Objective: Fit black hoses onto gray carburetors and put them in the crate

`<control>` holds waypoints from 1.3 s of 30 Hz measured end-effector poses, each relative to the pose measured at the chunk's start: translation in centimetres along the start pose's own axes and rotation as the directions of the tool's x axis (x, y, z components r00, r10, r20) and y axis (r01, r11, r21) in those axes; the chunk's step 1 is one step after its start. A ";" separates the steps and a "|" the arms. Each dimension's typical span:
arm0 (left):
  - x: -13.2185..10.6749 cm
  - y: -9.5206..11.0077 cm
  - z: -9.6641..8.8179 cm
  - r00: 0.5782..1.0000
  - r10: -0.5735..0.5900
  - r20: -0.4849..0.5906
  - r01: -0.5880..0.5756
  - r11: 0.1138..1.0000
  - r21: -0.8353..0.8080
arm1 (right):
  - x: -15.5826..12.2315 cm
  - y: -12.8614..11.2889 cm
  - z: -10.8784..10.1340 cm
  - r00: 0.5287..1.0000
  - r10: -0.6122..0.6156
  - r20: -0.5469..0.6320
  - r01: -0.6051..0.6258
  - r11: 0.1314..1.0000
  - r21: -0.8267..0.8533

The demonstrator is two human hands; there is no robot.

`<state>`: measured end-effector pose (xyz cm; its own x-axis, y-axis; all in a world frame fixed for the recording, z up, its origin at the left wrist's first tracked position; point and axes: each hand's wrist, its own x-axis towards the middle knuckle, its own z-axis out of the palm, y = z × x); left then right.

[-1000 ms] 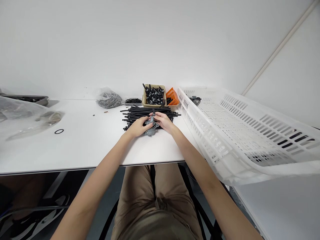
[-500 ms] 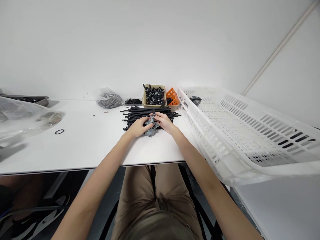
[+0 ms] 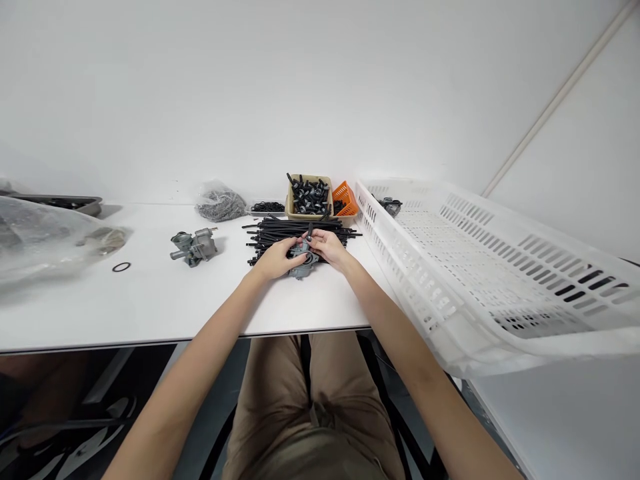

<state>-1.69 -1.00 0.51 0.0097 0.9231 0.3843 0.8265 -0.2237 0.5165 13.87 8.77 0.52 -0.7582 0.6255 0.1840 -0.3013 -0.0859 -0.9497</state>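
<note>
White benchtop (image 3: 150,313) runs across the frame, and at its centre both hands close on a grey cast-metal carburetor (image 3: 303,265), the left hand (image 3: 274,259) wrapped against its side, the right hand (image 3: 330,245) gripping near its top, just above a heap of black rods (image 3: 295,230). It looks stiff and dense, heavy for its size, so the solid body offers a safer hold than any thin spigot. A second carburetor (image 3: 194,247) sits left of centre, with a tan tray (image 3: 300,177) of black fittings (image 3: 309,197) beyond and a white slotted crate (image 3: 373,227) at right.

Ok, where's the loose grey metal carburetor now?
In the head view, the grey metal carburetor lies on the white table, between a black O-ring and the pile of black rods.
</note>
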 end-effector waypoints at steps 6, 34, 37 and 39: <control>-0.1 -0.1 0.0 1.000 0.016 -0.013 -0.016 1.000 0.023 | -0.2 -0.1 0.2 1.000 -0.022 -0.014 0.022 1.000 0.005; 0.0 0.2 0.0 1.000 0.016 -0.020 -0.016 1.000 0.016 | 0.1 0.3 0.5 1.000 0.013 -0.023 -0.010 0.988 0.152; 0.0 0.4 -0.1 1.000 0.012 -0.014 -0.011 0.999 0.035 | 0.1 0.3 0.6 0.999 0.002 -0.048 0.004 0.992 0.125; 0.1 0.4 -0.1 1.000 0.021 -0.011 -0.021 0.999 0.032 | 0.1 0.3 0.5 0.999 -0.005 -0.041 0.010 0.992 0.122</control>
<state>-1.41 -1.06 0.78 0.0210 0.9145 0.4041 0.8436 -0.2331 0.4838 13.35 8.42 0.35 -0.7323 0.6572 0.1783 -0.3772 -0.1735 -0.9097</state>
